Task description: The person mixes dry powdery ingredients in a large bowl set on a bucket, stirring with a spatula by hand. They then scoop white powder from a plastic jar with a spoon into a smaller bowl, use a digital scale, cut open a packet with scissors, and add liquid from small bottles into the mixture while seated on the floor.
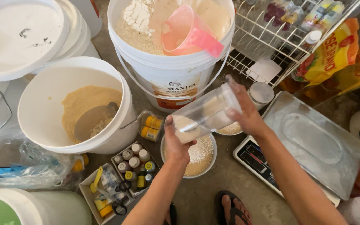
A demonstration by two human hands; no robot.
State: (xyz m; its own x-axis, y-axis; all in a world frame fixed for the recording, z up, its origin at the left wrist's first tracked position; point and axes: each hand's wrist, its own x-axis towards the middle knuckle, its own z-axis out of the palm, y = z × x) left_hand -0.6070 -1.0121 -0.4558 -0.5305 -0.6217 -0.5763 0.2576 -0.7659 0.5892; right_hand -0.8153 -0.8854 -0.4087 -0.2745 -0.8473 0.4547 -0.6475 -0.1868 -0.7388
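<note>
A clear jar (205, 113) is clamped by both the left hand (176, 143) and right hand (244, 112), tilted over the bowl (210, 160) on the floor. Excess tilt could spill powder beyond the rim.

A big white bucket (169, 71) holds flour and a pink scoop (188, 35). Another white bucket (42, 121) holds tan powder. Small bottles sit in a box (135, 163). A scale (313, 143) lies near a wire rack (271, 37).
</note>
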